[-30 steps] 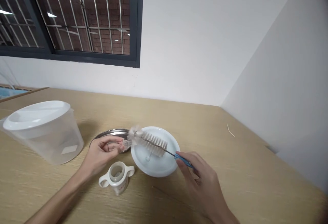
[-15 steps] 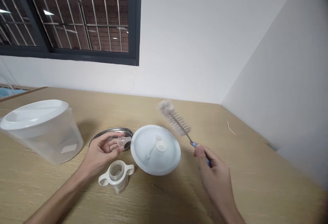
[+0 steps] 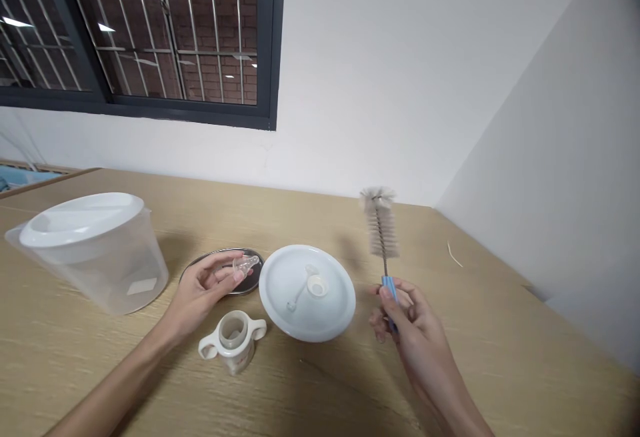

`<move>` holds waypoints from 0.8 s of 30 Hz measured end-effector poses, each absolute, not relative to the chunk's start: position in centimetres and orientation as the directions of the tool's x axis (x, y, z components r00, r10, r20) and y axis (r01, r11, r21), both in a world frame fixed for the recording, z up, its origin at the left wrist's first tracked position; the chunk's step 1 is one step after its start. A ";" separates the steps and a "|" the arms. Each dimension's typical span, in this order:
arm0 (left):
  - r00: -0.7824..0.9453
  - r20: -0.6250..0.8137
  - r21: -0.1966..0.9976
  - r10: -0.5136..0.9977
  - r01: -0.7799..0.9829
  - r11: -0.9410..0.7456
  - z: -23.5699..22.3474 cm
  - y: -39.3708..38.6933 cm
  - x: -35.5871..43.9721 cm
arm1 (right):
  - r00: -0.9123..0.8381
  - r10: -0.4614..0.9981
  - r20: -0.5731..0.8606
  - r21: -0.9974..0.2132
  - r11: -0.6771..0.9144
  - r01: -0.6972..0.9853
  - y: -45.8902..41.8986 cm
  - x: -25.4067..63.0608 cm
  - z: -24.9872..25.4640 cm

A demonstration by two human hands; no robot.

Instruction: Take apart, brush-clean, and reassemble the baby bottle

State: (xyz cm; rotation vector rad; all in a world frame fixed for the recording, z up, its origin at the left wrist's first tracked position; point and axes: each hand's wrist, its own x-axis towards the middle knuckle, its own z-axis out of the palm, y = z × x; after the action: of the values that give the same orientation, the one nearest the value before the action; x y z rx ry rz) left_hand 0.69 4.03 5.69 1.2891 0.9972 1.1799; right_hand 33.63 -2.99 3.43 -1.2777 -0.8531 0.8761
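Note:
Between thumb and fingers, my left hand (image 3: 203,287) holds a clear bottle nipple (image 3: 246,263) above a round metal tray (image 3: 253,282). My right hand (image 3: 413,317) grips the blue handle of a bottle brush (image 3: 383,230), its bristles pointing up. A white plate (image 3: 280,290) lies between the hands, bearing a small white ring (image 3: 317,285) and a thin piece with a rounded end (image 3: 300,298). Below my left hand stands a two-handled baby bottle (image 3: 233,343), its mouth uncovered.
On the left stands a translucent pitcher (image 3: 110,270) with a white lid. A thin pale strip (image 3: 455,254) lies on the wooden table (image 3: 490,330) at right. White walls rise behind and to the right, with a barred window (image 3: 175,37) at upper left.
The bottle brush has swung from leaning left to nearly upright, and my right hand's fingers have loosened somewhat. My left hand has tilted the nipple slightly. The view has shifted a little.

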 end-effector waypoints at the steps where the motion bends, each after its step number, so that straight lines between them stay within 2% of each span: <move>1: 0.157 0.066 0.994 0.985 -0.096 -0.051 5.7 4.1 0.6 | 0.417 0.908 0.053 -0.995 0.081 -0.050 -3.0 33.7 3.4; 4: 0.160 0.003 0.978 0.987 -0.208 0.031 5.7 4.1 0.6 | 0.401 0.910 0.104 -0.995 0.093 0.047 -3.1 33.8 3.1; 6: 0.170 -0.041 0.957 0.985 -0.277 0.087 5.7 4.0 0.7 | 0.384 0.902 0.197 -0.977 0.146 0.157 -3.1 33.9 2.9; 11: 0.138 -0.085 0.938 0.987 -0.322 0.126 6.1 3.5 1.2 | 0.198 0.856 0.478 -0.784 0.314 0.536 -3.4 33.5 2.1; 16: 0.054 0.015 0.984 0.998 -0.178 -0.005 5.6 3.5 1.1 | -0.050 0.813 0.581 -0.590 0.463 0.661 -3.7 32.5 1.9; 20: -0.015 0.124 0.992 0.992 0.001 -0.124 5.1 3.7 1.0 | -0.146 0.738 0.659 -0.503 0.576 0.644 -3.9 32.1 2.0; 24: -0.036 0.187 0.979 0.982 0.087 -0.183 4.8 3.6 1.1 | -0.238 0.698 0.675 -0.404 0.620 0.673 -3.6 32.6 1.7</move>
State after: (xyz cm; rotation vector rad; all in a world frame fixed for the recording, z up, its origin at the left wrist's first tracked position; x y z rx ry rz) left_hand 1.05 3.58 4.80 1.3879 1.2099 1.3389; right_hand 32.60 -3.64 1.69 -1.0838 -1.9566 0.0360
